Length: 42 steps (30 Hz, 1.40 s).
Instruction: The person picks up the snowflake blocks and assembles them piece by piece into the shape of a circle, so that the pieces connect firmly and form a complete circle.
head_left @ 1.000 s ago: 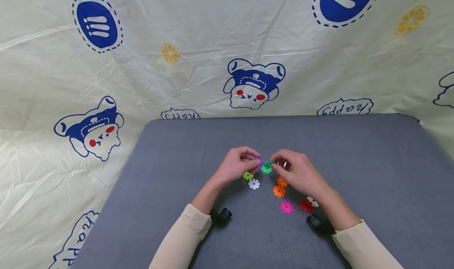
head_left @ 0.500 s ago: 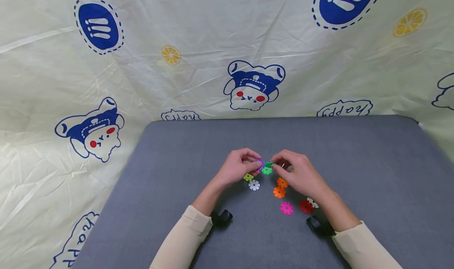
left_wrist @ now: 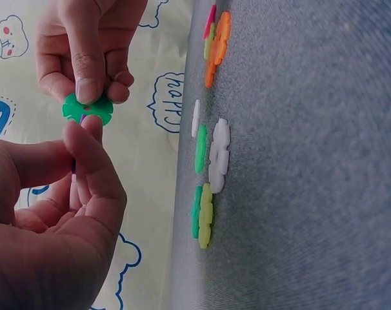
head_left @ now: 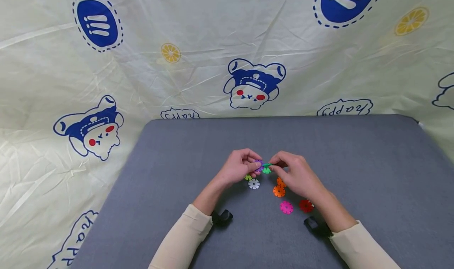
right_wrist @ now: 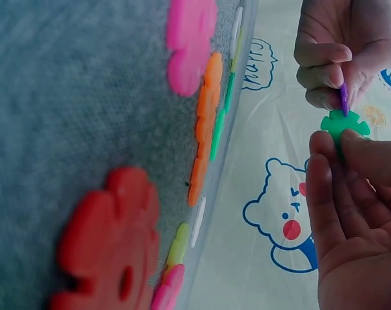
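Purple disc (right_wrist: pixel 344 101) and green disc (right_wrist: pixel 332 123) meet above the grey table (head_left: pixel 184 150) in the head view, pinched by the left hand (head_left: pixel 238 167) and right hand (head_left: pixel 297 172) respectively. From the left wrist, the green disc shows its face, probably angled to cross the other; from the right wrist, the purple disc stands edge-on at the green rim, apparently held back from there to expose notches.

Purple disc (right_wrist: pixel 344 100) partly behind fingers (right_wrist: pixel 319 77)
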Each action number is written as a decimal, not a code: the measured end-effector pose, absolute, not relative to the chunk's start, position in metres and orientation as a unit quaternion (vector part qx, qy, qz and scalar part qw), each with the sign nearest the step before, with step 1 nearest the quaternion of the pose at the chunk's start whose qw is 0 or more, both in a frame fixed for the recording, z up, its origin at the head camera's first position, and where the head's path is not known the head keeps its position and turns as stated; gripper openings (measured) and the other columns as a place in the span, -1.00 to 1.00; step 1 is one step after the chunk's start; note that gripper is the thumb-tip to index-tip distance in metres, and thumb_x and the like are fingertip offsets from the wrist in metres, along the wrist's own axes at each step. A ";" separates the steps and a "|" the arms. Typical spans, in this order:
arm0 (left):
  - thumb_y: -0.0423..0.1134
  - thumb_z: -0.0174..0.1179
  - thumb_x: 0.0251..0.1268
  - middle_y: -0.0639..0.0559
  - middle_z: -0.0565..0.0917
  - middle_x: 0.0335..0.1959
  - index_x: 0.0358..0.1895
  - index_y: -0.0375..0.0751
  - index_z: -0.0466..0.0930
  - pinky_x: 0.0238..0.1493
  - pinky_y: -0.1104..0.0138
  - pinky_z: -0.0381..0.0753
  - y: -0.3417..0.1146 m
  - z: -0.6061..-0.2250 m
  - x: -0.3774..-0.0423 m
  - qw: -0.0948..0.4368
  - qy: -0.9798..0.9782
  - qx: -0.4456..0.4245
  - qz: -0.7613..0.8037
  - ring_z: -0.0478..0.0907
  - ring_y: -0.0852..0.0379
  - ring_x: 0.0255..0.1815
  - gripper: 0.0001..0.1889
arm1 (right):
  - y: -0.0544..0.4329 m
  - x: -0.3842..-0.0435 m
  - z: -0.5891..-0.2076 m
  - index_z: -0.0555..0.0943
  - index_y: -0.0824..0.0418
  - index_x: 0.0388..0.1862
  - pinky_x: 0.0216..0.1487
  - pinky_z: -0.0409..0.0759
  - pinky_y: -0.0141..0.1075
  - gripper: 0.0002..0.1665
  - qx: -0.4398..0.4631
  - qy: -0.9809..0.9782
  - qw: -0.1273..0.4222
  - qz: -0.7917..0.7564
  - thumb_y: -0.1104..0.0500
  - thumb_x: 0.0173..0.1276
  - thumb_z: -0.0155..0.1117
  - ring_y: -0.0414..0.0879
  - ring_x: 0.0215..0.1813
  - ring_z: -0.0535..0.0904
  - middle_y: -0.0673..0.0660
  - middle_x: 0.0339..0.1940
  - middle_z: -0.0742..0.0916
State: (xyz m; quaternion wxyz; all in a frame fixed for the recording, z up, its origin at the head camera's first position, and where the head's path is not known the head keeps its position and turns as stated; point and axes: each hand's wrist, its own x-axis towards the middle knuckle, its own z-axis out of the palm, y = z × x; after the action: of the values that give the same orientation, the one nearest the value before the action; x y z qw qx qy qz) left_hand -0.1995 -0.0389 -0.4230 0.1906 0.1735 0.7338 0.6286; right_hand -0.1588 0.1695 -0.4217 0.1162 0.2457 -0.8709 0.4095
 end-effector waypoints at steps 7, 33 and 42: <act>-0.39 0.20 0.32 -0.15 0.67 -0.38 -0.10 -0.38 0.59 -0.37 0.25 0.67 -0.036 -0.422 -0.198 0.191 0.736 0.164 0.628 0.59 -0.34 -0.30 -0.84 | 0.169 -0.159 -0.422 0.61 0.07 -0.29 -0.31 0.62 -0.30 -0.76 0.251 -0.869 0.134 0.404 0.38 0.20 0.40 -0.28 -0.32 0.57 -0.12 -0.31 0.66; -0.36 0.22 0.31 -0.24 0.68 -0.35 -0.13 -0.35 0.60 -0.25 0.16 0.67 -0.036 -0.420 -0.196 0.205 0.716 0.154 0.650 0.63 0.08 -0.47 -0.85 | 0.167 -0.159 -0.425 0.60 0.06 -0.29 -0.29 0.64 -0.22 -0.74 0.252 -0.874 0.150 0.389 0.37 0.15 0.44 -0.25 -0.32 0.54 -0.13 -0.33 0.63; -0.37 0.30 0.24 -0.05 0.66 -0.30 -0.14 -0.26 0.63 -0.22 0.07 0.65 -0.037 -0.422 -0.197 0.167 0.753 0.162 0.616 0.66 0.02 -0.40 -0.84 | 0.176 -0.162 -0.422 0.61 0.15 -0.15 -0.31 0.62 -0.24 -0.78 0.217 -0.892 0.106 0.381 0.31 0.24 0.38 -0.18 -0.31 0.56 -0.04 -0.25 0.64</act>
State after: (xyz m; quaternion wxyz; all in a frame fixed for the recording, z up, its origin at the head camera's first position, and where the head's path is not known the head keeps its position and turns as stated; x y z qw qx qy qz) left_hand -0.1973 -0.0373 -0.4219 0.1672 0.1615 0.7529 0.6157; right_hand -0.1617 0.1762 -0.4223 0.1064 0.2167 -0.8924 0.3811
